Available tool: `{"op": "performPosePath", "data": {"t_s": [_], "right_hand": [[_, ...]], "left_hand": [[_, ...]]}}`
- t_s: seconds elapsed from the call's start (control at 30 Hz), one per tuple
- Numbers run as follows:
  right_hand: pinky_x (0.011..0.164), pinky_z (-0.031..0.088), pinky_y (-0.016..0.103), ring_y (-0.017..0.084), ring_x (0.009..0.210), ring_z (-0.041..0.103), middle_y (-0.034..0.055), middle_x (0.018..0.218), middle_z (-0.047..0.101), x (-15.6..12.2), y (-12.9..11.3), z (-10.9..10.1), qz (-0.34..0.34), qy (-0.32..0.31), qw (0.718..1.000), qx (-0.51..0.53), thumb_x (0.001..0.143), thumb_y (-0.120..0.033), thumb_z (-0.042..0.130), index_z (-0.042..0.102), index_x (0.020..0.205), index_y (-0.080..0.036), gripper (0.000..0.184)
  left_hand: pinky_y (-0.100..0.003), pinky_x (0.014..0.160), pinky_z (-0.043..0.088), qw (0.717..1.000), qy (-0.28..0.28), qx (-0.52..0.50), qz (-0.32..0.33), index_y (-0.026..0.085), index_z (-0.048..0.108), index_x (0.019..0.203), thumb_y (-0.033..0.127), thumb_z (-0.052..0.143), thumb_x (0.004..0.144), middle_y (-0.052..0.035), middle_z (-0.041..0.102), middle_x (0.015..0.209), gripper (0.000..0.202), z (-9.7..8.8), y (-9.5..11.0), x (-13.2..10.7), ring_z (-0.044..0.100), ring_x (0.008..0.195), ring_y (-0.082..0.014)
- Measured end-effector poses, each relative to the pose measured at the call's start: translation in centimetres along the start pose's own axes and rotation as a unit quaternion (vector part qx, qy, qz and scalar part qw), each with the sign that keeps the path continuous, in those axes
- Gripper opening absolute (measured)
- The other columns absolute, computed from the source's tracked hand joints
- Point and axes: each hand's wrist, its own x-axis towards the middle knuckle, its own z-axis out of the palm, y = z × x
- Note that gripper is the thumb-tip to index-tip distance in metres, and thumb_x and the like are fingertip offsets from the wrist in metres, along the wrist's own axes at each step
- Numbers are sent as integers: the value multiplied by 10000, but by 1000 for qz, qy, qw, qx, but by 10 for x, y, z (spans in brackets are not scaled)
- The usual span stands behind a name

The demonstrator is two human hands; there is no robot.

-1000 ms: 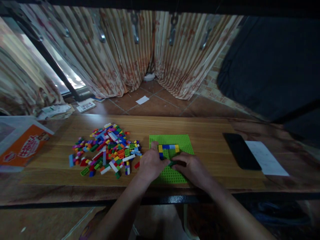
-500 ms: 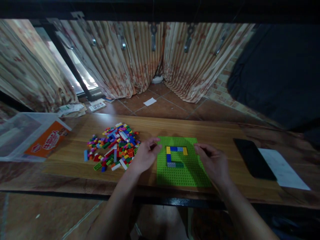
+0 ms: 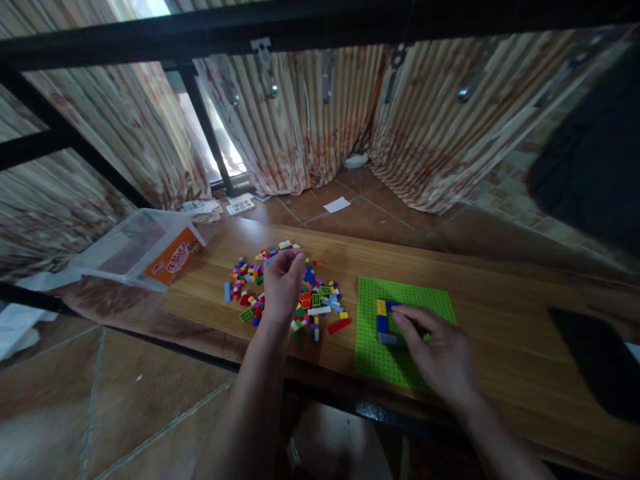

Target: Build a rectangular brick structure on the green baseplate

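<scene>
Our left hand (image 3: 281,288) hangs over the loose brick pile (image 3: 315,301), left of the green baseplate (image 3: 367,347); our right hand (image 3: 443,347), nearer the green baseplate, hides part of its brick outline (image 3: 382,325). Both curl inward; we cannot tell whether they pinch anything.

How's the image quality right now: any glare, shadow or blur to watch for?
In the head view, daylight glares through the window at upper left; same view, pale sheen at the far left of the wooden board; same view, shadow dulls the green baseplate beside the right hand; same view, the black slab near the right edge looks soft.
</scene>
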Motion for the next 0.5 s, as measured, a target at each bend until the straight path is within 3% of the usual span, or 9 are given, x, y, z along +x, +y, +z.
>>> {"op": "performPosePath", "data": {"t_s": [0.13, 0.27, 0.5], "right_hand": [[714, 494, 250, 138, 776, 657, 17, 858, 705, -16, -20, 26, -79, -91, 993, 2, 927, -266, 532, 685, 933, -232, 157], [662, 456, 255, 140, 713, 603, 24, 763, 649, -33, -33, 52, -189, -210, 958, -47, 955, -187, 444, 671, 892, -223, 239], [644, 434, 258, 147, 719, 584, 36, 757, 632, -43, -45, 79, -211, -242, 947, -27, 958, -192, 417, 669, 871, -211, 267]], "left_hand": [[-179, 439, 277, 1000, 14, -1, 2, 146, 615, 778, 328, 659, 742, 69, 463, 530, 191, -10, 4, 0, 344, 438, -45], [-174, 412, 248, 999, 39, -23, 1, 140, 614, 774, 278, 645, 737, 71, 460, 531, 147, -17, 11, 1, 342, 423, -39], [-174, 395, 244, 992, 112, -53, -2, 148, 603, 759, 287, 661, 715, 73, 441, 515, 157, -33, 17, 7, 334, 419, -43]]}}
